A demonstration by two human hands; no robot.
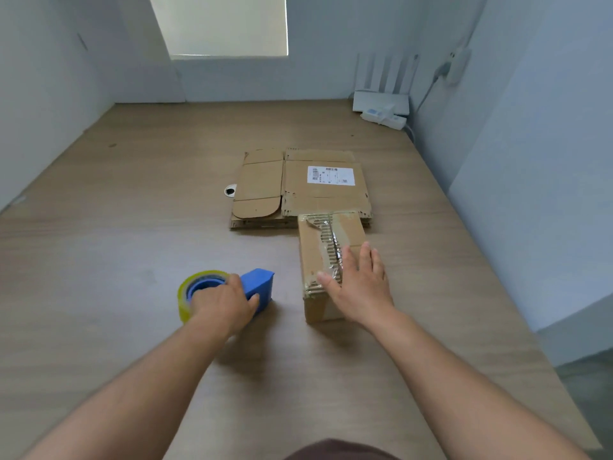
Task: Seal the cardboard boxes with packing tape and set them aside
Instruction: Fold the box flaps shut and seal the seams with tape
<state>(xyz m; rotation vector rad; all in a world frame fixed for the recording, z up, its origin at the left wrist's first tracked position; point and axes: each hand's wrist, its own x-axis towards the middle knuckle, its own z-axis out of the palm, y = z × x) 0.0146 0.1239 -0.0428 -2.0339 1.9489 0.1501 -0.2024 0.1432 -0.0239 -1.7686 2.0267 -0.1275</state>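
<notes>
Small closed box [320, 257], right of centre on the wood-grain tabletop [132, 227], long side running away from the viewer. Plain brown corrugated card. Top skin torn along the middle seam, exposing ribbed fluting, with wrinkled clear tape [331, 242] glinting over the tear. Far end touching, perhaps just overlapping, a sheet of flattened cardboard [298, 190].

Right hand [360, 287] laid flat on the near half of the box top, fingers [365, 257] straight and spread, released, gripping nothing. Probably pressing the flaps down and steadying the box for taping.

Left hand [222, 307] just left of the box, fingers curled round a blue plastic dispenser [258, 283], grasping it from above. Resting on the tabletop or barely off it; cannot tell which. Roll [185, 293] of glossy, yellowish clear tape on the round hub at the left end, blunt blue nose pointing toward the box. Held ready, by the look of it, for a fresh strip across the torn seam.

Beyond the box, the flattened cardboard lying flat: several creased panels, a rounded flap at the left, a white printed label [331, 175] on the right panel. Small round cable hole [230, 190] at its left edge. In the far right corner, a white router [381, 101] with upright antennas and a white power strip [384, 117] against the pale wall.
</notes>
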